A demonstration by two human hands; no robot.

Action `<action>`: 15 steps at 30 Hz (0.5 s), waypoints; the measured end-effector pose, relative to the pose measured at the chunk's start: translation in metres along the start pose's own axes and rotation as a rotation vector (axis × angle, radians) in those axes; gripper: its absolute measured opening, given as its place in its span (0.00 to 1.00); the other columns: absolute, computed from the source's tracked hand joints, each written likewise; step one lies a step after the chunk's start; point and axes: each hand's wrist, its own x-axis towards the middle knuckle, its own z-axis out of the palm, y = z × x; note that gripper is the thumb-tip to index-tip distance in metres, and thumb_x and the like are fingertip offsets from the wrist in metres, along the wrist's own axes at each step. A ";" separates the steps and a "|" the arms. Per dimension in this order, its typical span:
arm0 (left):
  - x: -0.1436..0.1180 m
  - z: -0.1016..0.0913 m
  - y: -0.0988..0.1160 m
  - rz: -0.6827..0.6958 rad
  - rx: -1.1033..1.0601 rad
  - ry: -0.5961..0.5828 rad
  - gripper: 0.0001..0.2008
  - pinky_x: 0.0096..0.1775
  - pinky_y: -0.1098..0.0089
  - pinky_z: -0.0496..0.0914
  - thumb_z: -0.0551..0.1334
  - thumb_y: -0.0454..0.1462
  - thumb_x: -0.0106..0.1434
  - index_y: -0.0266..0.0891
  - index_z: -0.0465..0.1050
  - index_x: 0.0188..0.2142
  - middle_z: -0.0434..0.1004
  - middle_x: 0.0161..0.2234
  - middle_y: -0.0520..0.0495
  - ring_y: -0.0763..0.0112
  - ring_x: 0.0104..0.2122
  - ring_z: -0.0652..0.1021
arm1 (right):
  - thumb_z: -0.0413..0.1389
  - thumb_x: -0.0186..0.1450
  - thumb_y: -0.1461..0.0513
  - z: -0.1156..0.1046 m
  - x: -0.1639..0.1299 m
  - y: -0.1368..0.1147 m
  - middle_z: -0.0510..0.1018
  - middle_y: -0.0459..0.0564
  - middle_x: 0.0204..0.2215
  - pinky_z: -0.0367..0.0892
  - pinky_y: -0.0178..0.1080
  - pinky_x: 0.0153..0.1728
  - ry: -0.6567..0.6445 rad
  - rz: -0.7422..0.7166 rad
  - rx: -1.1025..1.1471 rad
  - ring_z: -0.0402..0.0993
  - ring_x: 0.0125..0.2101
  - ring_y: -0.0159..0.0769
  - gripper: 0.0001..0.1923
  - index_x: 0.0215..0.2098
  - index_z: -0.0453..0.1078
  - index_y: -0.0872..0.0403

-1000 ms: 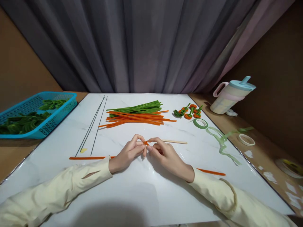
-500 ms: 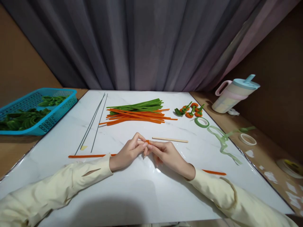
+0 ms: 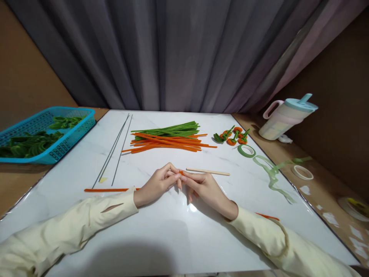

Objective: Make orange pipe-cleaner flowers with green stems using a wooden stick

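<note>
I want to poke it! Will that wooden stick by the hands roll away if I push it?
Probably, yes. The wooden stick looks thin, round and straight, lying flat on the smooth, shiny tabletop, so a sideways nudge would likely roll it. It seems light and stiff, unlike the fuzzy orange stems. Nothing touches it; the right hand is close beside it.

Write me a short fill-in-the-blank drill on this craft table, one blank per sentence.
1. The left hand and right hand pinch a small ____ piece.
2. The basket is ____.
3. The wooden stick lies beside the ____ hand.

Missing words: orange; blue; right
</note>
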 end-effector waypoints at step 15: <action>-0.001 -0.004 0.003 0.005 0.089 0.033 0.14 0.24 0.75 0.61 0.59 0.43 0.62 0.34 0.67 0.28 0.67 0.19 0.52 0.77 0.20 0.67 | 0.55 0.62 0.50 0.001 0.001 -0.002 0.81 0.51 0.29 0.53 0.32 0.16 -0.057 0.050 0.164 0.68 0.14 0.26 0.21 0.42 0.75 0.57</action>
